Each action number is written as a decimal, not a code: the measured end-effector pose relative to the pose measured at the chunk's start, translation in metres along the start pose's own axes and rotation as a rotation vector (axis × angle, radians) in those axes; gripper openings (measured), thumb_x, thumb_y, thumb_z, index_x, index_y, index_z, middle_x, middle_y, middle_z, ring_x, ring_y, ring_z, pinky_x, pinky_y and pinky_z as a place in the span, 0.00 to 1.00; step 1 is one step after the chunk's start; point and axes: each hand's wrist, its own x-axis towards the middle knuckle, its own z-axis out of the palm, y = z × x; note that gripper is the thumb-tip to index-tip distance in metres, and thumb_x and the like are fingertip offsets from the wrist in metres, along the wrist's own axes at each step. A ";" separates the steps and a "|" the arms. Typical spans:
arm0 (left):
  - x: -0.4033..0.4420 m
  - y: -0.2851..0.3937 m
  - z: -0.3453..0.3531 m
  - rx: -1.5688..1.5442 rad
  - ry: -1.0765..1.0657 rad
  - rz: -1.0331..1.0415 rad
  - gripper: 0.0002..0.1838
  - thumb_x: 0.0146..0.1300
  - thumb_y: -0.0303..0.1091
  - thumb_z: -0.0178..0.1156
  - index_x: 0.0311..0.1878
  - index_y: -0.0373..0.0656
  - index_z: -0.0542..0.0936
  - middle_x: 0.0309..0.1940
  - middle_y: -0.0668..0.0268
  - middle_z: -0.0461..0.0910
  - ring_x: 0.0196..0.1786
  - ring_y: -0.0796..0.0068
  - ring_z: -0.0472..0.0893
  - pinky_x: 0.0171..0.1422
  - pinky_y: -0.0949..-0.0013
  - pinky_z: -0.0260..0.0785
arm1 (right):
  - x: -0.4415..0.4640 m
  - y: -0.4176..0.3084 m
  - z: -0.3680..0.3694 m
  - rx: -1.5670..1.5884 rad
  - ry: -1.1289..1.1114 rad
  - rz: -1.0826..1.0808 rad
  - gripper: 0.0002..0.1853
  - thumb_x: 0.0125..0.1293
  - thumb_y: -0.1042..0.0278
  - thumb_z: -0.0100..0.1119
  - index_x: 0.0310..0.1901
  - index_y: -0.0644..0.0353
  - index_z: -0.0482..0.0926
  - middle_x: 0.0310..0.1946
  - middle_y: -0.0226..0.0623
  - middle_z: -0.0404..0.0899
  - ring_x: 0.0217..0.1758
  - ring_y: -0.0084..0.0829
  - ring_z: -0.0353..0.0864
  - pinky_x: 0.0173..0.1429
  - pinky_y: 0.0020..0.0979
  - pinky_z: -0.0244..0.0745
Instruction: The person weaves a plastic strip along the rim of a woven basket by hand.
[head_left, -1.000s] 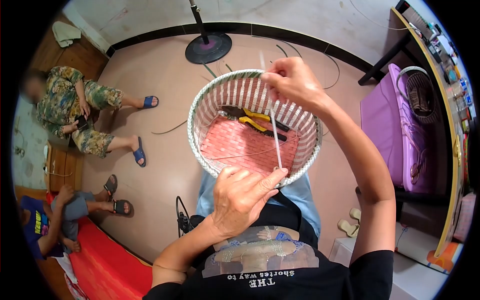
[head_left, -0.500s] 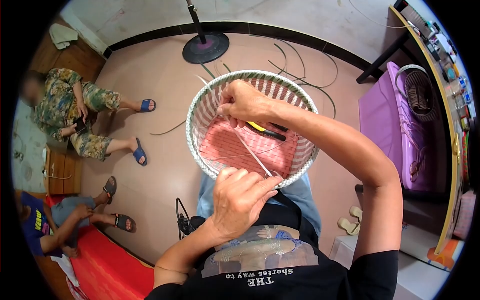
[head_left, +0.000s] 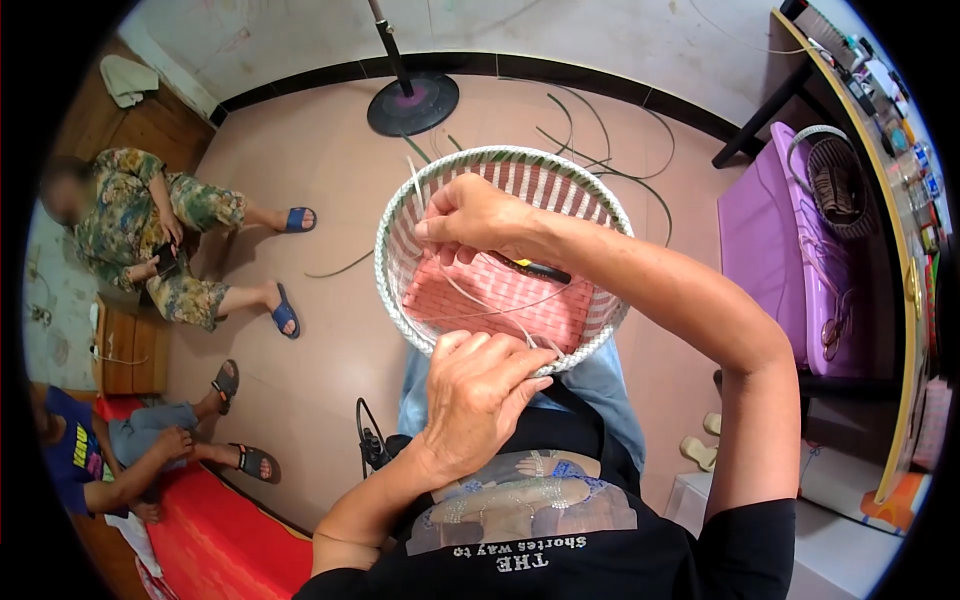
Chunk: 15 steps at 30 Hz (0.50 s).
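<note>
A woven basket (head_left: 618, 210) with a white braided rim, pink-and-white striped walls and a pink woven bottom rests against my lap. My left hand (head_left: 480, 392) is closed over its near rim, fingers toward the inside. Above the basket's far-left part, my right hand (head_left: 468, 215) pinches a thin white strip (head_left: 462, 290). One end of this strip sticks up past my fingers, while the rest curves down slackly toward the near rim beside my left hand. A tool with a black-and-yellow handle (head_left: 545, 271) lies inside, partly hidden by my right forearm.
Green strips (head_left: 640, 174) lie on the floor beyond the basket, near a round black stand base (head_left: 412, 103). At right are a purple bin (head_left: 765, 250) and a cluttered table (head_left: 905, 260). Two people sit at left, one beside a red cover (head_left: 220, 530).
The white strip was taut between my hands and now hangs slack. My right hand has shifted slightly left and down, with a strip end now standing above it. My left hand stays at the rim.
</note>
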 end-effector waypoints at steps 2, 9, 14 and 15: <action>0.004 0.004 -0.007 -0.002 -0.040 0.005 0.18 0.53 0.28 0.69 0.50 0.43 0.82 0.34 0.66 0.82 0.36 0.67 0.78 0.51 0.64 0.62 | -0.010 -0.005 -0.007 0.064 -0.026 -0.028 0.09 0.68 0.68 0.61 0.31 0.63 0.80 0.24 0.32 0.80 0.24 0.19 0.76 0.27 0.20 0.70; 0.014 -0.011 -0.024 -0.083 0.245 -0.038 0.26 0.59 0.20 0.63 0.63 0.38 0.74 0.46 0.55 0.81 0.49 0.63 0.81 0.53 0.62 0.73 | -0.031 -0.012 -0.021 0.511 -0.161 -0.075 0.11 0.66 0.64 0.65 0.29 0.59 0.78 0.21 0.27 0.76 0.19 0.15 0.67 0.22 0.19 0.61; 0.060 -0.032 -0.055 0.428 0.503 0.198 0.23 0.53 0.19 0.66 0.55 0.38 0.78 0.44 0.56 0.81 0.50 0.60 0.80 0.55 0.60 0.72 | -0.059 -0.023 -0.028 0.569 -0.321 -0.004 0.12 0.66 0.64 0.65 0.28 0.59 0.76 0.20 0.25 0.73 0.18 0.14 0.62 0.20 0.18 0.54; 0.063 -0.041 -0.060 0.381 0.419 0.240 0.22 0.53 0.19 0.66 0.53 0.37 0.79 0.44 0.56 0.81 0.49 0.60 0.80 0.56 0.60 0.71 | -0.063 -0.024 -0.032 0.613 -0.358 -0.067 0.11 0.67 0.65 0.64 0.30 0.59 0.75 0.21 0.26 0.72 0.18 0.14 0.62 0.20 0.18 0.53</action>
